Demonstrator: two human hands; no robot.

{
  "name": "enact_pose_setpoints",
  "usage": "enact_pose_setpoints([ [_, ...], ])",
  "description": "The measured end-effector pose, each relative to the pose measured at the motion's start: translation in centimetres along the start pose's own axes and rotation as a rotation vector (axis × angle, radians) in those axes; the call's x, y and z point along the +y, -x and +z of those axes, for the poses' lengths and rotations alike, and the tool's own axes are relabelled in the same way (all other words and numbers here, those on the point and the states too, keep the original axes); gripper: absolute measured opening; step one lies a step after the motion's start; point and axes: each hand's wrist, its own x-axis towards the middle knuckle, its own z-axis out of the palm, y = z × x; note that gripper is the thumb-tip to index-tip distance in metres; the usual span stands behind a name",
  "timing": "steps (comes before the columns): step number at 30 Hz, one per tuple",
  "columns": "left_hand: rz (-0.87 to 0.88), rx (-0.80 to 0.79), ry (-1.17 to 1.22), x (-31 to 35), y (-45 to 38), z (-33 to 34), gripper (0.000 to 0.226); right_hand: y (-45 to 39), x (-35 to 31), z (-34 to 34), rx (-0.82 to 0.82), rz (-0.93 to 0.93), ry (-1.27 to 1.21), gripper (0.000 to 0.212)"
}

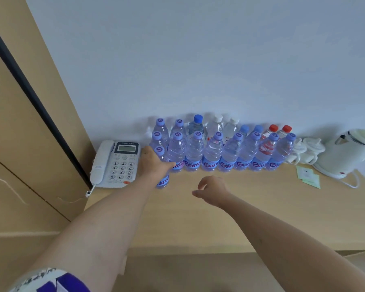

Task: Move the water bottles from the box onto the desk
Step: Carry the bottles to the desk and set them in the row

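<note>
The left hand (pixel 154 163) reaches forward over the pale wooden surface (pixel 219 218) and wraps its fingers around a water bottle (pixel 162 178) with a lilac cap and a blue label; the bottle stands upright on the surface, just in front of the left end of the bottle rows and just right of a white desk telephone (pixel 116 163). The right hand (pixel 211 191) hovers above the surface nearer the camera, well apart from any bottle, its fingers loosely curled and holding nothing. Behind the held bottle, a front row of lilac-capped bottles (pixel 213 152) stands upright side by side, running rightward with their blue labels facing out. Behind it, against the white wall (pixel 198 60), a second row holds two more lilac-capped bottles, a dark blue-capped bottle (pixel 197 123), two white-capped bottles (pixel 216 123), two light blue caps and two red-capped bottles (pixel 279 129). To the right of the rows sit white cups (pixel 303 150) and a cream electric kettle (pixel 346 152) on its base, with small green paper packets (pixel 308 175) lying flat in front of them. A tan cabinet panel (pixel 30 123) with a dark strip rises at the left. A patterned purple and white sleeve (pixel 51 281) shows at the bottom left corner.
</note>
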Motion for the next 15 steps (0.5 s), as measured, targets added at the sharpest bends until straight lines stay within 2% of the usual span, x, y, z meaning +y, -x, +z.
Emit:
enact_pose_setpoints([
  [4, 0.19, 0.081, -0.297, 3.0, 2.7, -0.3, 0.088, 2.1, 1.1, -1.3, 0.031, 0.009, -0.031, 0.025],
  [7, 0.369, 0.081, -0.467, 5.9, 5.2, 0.6, 0.087, 4.3, 2.8, -3.8, 0.09, 0.028, -0.055, 0.026],
  [11, 0.538, -0.006, -0.49, 10.6, 10.4, 4.0, 0.081, 8.8, 7.5, -7.9, 0.183, 0.069, -0.074, 0.031],
  [15, 0.656, -0.166, -0.463, 15.1, 18.0, 9.8, 0.081, 15.6, 15.2, -10.9, 0.281, 0.175, -0.074, 0.033],
])
